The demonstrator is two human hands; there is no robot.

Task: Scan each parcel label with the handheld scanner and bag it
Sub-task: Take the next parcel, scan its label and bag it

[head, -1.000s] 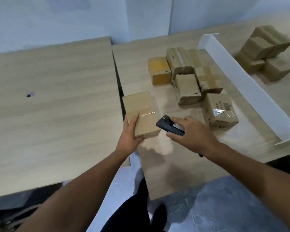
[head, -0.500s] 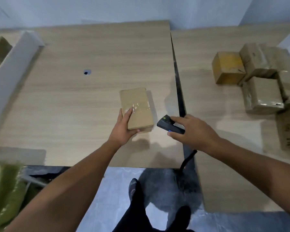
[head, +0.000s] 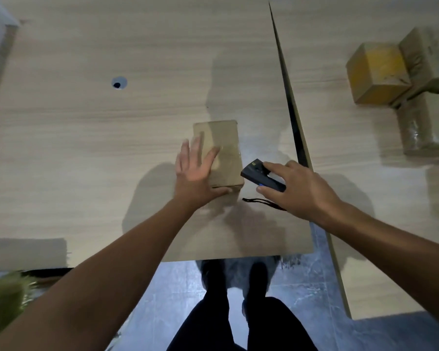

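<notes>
The parcel [head: 223,138] lies flat on the table [head: 99,153], near its right edge and towards the front. The left grip [head: 195,171] rests spread on the parcel's top, thumb against the near end. The right grip [head: 299,188] pinches the scanner [head: 256,173] just beside it. This looks like the scanning step. No label shows, so the next move likely calls for turning the parcel, then aiming.

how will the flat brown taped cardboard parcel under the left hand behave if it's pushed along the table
The flat brown taped cardboard parcel lies on its broad face, so it should slide, not tip or roll. Its glossy tape probably makes it slippery under the flat left hand. Sharp edges suggest it is stiff.
</notes>
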